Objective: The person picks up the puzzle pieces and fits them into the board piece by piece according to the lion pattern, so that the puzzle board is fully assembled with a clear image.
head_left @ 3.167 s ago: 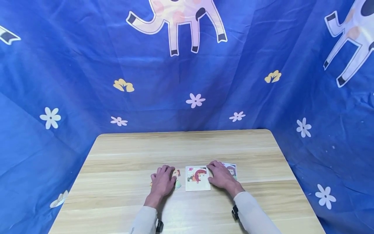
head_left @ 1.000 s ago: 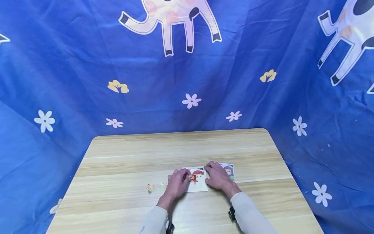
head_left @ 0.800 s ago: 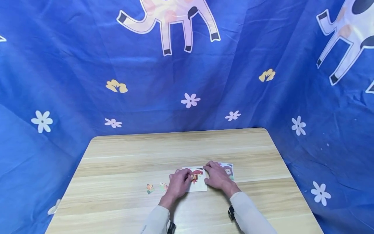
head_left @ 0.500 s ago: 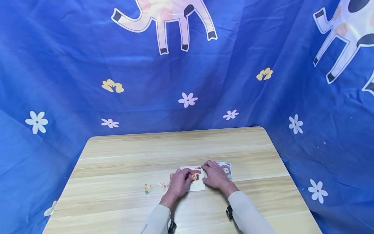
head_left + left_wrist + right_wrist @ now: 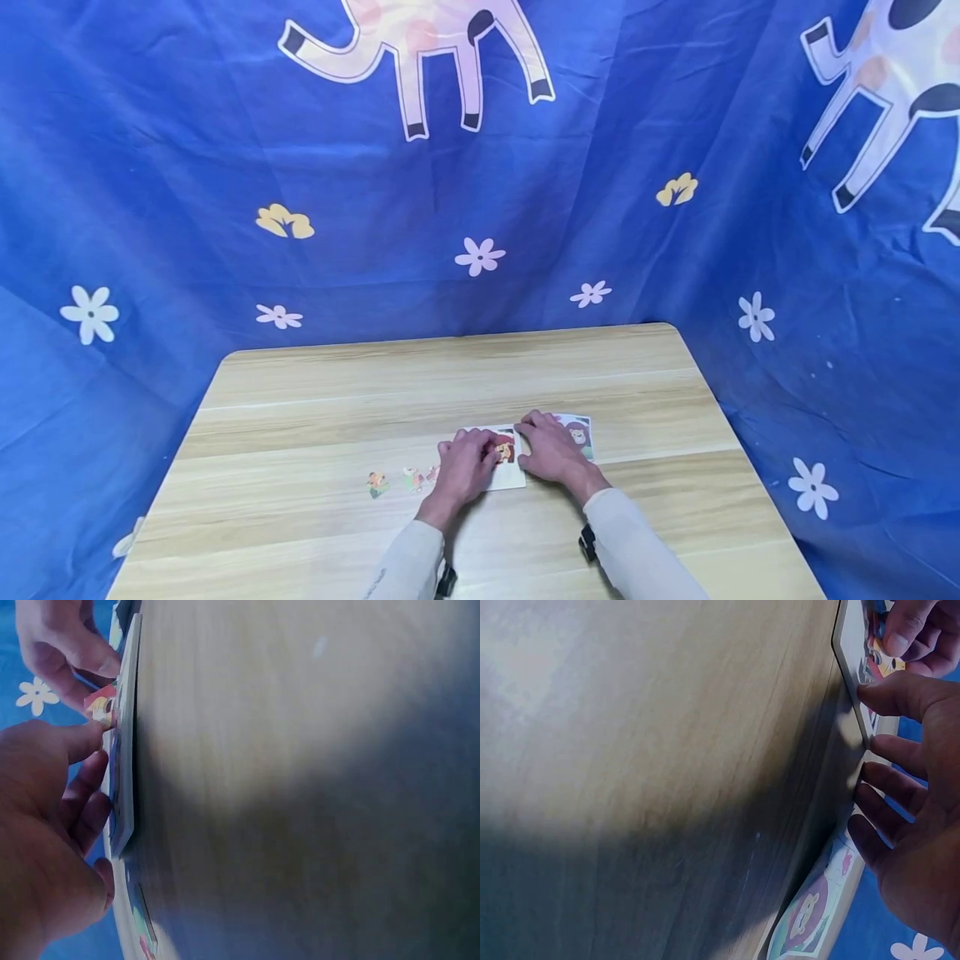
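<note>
A white square puzzle board [image 5: 512, 477] with a printed picture lies flat on the table. My left hand [image 5: 462, 470] is over its left part and pinches a small red-and-yellow cartoon puzzle piece [image 5: 103, 703] between thumb and fingertips, close against the board's face. My right hand [image 5: 553, 450] is at the board's right edge. In the right wrist view its thumb [image 5: 892, 694] touches the board's face near that edge, and the other fingers, lightly bent, reach the edge and the tabletop. Much of the board's picture is hidden under my left hand.
Left of the board lie several loose cartoon pieces, among them an orange-and-green one [image 5: 377, 483] and a pale one [image 5: 412, 478]. A card with a purple-maned lion [image 5: 580, 433] lies right of my right hand. A blue patterned curtain [image 5: 480, 192] surrounds the wooden table [image 5: 322, 383].
My left hand has gone from the loose pieces on the left to the board, carrying a piece, then shifted slightly over it. My right hand has stayed at the board's edge. The head view has drifted.
</note>
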`<state>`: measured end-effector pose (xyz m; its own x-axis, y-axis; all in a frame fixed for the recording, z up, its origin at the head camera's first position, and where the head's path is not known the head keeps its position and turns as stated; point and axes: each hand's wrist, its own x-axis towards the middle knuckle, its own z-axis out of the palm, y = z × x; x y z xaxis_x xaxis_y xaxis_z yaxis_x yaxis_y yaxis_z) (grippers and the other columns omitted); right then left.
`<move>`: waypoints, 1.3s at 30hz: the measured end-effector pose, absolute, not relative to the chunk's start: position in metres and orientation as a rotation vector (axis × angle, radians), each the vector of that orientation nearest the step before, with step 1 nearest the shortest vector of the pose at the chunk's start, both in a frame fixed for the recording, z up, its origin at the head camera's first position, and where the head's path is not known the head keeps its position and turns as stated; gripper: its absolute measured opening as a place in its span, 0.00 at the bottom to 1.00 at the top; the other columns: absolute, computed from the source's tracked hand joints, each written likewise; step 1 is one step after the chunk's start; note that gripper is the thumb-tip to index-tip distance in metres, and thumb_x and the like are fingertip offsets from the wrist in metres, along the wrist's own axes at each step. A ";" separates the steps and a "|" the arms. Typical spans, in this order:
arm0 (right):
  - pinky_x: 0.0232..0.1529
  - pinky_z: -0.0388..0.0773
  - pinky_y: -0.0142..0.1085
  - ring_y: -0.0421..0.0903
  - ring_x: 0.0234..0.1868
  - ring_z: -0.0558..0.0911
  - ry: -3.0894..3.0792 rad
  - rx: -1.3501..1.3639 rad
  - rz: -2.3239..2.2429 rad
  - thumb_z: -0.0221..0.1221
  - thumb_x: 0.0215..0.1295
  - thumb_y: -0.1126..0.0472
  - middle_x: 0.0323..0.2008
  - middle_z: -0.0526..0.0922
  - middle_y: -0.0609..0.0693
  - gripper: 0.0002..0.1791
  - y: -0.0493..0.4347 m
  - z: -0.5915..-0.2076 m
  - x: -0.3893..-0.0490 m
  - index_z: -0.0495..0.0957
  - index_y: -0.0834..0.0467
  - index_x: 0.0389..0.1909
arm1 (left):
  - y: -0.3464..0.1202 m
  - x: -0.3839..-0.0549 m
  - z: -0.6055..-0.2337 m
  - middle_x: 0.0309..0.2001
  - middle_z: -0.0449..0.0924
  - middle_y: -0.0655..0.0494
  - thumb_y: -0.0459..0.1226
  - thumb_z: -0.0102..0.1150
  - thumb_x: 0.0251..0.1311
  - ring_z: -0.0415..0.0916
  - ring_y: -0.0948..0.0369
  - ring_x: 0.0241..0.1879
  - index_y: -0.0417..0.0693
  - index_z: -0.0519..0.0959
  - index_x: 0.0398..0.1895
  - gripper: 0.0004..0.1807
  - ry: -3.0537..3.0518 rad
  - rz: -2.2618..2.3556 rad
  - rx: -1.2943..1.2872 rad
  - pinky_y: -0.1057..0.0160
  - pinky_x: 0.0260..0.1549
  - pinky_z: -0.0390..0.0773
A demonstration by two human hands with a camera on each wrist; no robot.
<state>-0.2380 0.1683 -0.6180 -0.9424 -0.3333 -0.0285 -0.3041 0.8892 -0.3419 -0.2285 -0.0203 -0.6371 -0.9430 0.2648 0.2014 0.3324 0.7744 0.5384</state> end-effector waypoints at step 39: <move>0.58 0.71 0.43 0.47 0.55 0.73 2.976 -0.530 -0.491 0.65 0.51 0.51 0.56 0.75 0.48 0.33 0.171 -0.622 -0.239 0.75 0.56 0.61 | -0.017 -0.225 -0.642 0.48 0.75 0.58 0.47 0.64 0.53 0.69 0.54 0.49 0.58 0.84 0.41 0.13 -2.852 -0.624 -0.572 0.48 0.40 0.62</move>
